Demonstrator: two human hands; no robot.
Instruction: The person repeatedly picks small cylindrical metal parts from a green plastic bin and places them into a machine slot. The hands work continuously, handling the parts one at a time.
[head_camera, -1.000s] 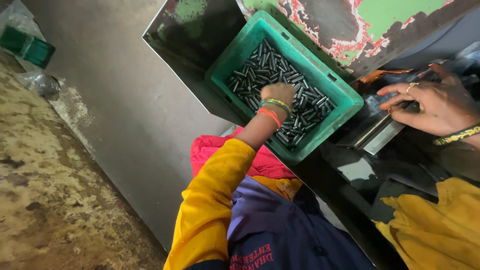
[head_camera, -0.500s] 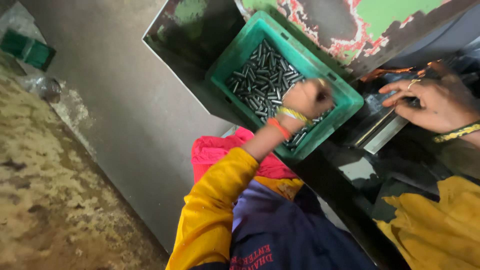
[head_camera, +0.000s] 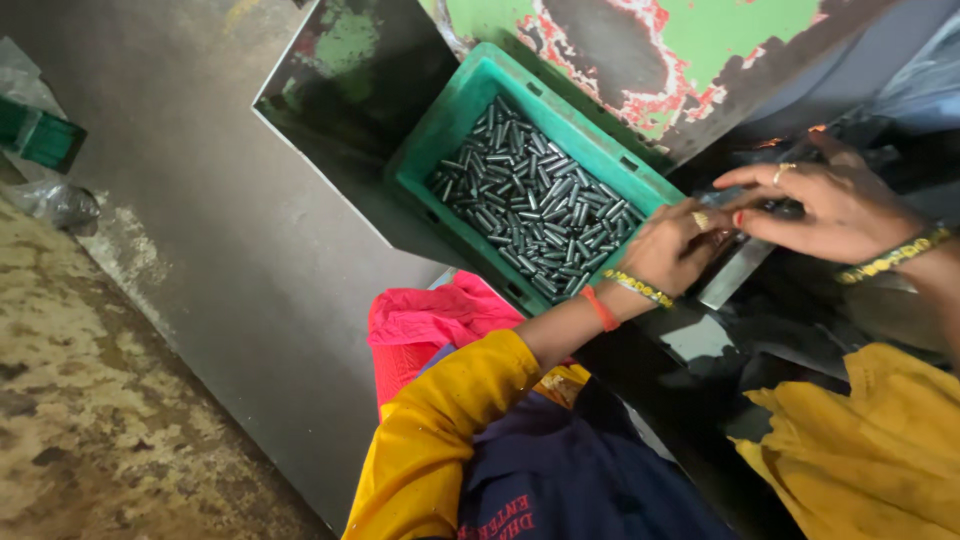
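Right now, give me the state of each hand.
Left hand: curled at the rim of the green plastic crate of dark metal pins; contents cannot be told.
Right hand: open, fingers extended.

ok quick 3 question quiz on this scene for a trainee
1. True or false: the green crate is empty.
2. The left hand is: A) deep among the metal pins B) at the crate's right rim, next to the right hand C) on the pink cloth.
3. What colour is the left sleeve?

Key: 1 false, it holds pins. 2 B. 3 yellow.
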